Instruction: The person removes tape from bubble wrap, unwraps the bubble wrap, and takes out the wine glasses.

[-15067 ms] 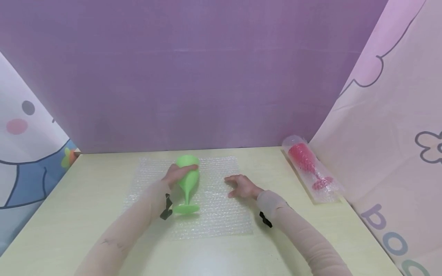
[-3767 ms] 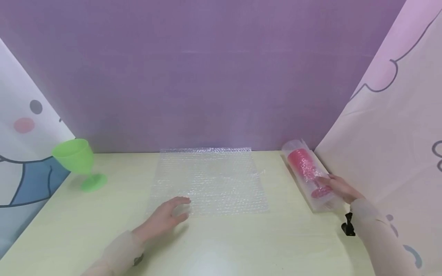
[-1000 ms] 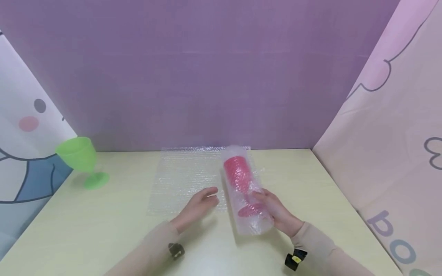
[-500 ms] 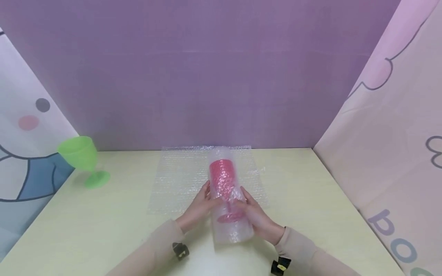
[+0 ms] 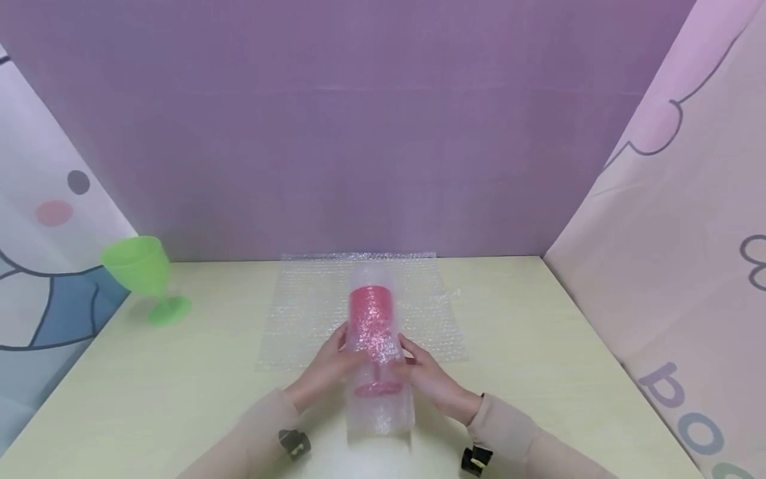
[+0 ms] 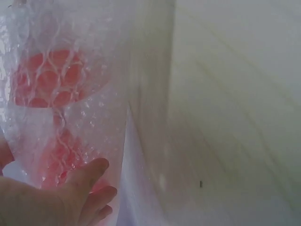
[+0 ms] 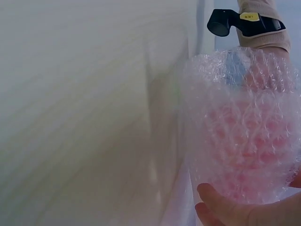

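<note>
Bubble-wrapped pink goblet (image 5: 372, 316) mid-table, bowl end away from the person, over the near part of a flat bubble-wrap sheet (image 5: 302, 309). Left hand (image 5: 329, 369) and right hand (image 5: 437, 386) grip opposite sides, fingers curled round, thumbs near stem. Green goblet (image 5: 140, 269) upright, far left of table (image 5: 538, 346)

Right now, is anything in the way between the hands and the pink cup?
Yes, bubble wrap. It goes all around the pink cup, so the left hand and right hand grip the wrap from outside. Nothing else visible is between; the green cup stands off to the left.
</note>
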Tool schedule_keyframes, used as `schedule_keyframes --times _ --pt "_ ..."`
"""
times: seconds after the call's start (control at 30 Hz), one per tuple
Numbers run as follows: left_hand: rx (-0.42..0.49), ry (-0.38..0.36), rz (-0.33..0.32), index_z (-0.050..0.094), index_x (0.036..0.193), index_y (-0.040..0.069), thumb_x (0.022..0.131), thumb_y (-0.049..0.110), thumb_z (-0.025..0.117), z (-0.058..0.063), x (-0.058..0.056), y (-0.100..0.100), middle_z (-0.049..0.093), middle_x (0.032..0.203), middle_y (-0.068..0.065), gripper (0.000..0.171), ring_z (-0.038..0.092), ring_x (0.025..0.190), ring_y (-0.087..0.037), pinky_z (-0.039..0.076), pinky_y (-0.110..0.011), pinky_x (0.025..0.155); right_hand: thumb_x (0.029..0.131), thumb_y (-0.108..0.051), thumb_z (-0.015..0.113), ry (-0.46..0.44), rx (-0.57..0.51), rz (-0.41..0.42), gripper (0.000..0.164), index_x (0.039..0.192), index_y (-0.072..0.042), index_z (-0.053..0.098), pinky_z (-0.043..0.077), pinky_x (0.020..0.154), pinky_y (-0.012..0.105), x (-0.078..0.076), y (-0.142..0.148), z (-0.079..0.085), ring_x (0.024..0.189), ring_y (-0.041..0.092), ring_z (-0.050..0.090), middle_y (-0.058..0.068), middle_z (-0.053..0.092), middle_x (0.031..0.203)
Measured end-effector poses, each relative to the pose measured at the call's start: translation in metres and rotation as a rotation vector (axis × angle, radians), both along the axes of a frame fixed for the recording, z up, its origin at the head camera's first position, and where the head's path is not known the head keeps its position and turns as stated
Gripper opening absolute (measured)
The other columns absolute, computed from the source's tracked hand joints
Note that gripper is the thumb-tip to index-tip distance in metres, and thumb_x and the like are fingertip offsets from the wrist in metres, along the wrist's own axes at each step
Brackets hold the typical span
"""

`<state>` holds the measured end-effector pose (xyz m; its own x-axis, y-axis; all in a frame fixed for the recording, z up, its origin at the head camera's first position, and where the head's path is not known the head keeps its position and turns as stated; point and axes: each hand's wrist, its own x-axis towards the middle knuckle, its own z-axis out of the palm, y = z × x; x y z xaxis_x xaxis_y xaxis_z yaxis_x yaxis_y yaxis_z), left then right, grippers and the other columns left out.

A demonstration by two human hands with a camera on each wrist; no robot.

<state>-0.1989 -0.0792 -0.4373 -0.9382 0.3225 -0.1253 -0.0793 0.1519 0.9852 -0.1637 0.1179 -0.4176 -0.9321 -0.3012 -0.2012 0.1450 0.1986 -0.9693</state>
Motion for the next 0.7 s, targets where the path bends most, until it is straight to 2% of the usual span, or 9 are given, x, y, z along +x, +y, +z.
schedule_keyframes --times 0.23,0.43,0.7 --pt "0.006 -0.033 0.010 0.017 0.146 0.009 0.081 0.025 0.067 0.001 -0.006 -0.008 0.025 0.148 -0.020 0.083 0.034 0.129 -0.041 0.034 -0.057 0.102 0.089 -0.025 0.056 0.021 -0.003 0.038 0.074 0.145 0.000 0.014 0.032 0.103 0.057 -0.007 -0.005 -0.001 0.125 0.041 0.041 0.025 0.027 0.145" --pt "-0.008 -0.074 0.034 0.015 0.146 0.006 0.081 0.024 0.066 -0.002 -0.010 -0.011 0.022 0.149 -0.022 0.084 0.030 0.131 -0.043 0.030 -0.059 0.103 0.090 -0.021 0.055 0.024 -0.039 0.069 0.074 0.144 0.005 0.012 0.031 0.104 0.057 -0.012 -0.008 -0.005 0.124 0.040 0.042 0.026 0.026 0.145" --pt "-0.014 -0.064 0.031 0.016 0.145 0.004 0.081 0.024 0.065 -0.008 -0.013 -0.012 0.023 0.148 -0.024 0.083 0.030 0.131 -0.044 0.030 -0.059 0.103 0.087 -0.021 0.058 0.012 -0.003 0.053 0.075 0.144 0.004 0.016 0.032 0.103 0.058 -0.017 -0.010 -0.009 0.124 0.042 0.042 0.027 0.031 0.142"
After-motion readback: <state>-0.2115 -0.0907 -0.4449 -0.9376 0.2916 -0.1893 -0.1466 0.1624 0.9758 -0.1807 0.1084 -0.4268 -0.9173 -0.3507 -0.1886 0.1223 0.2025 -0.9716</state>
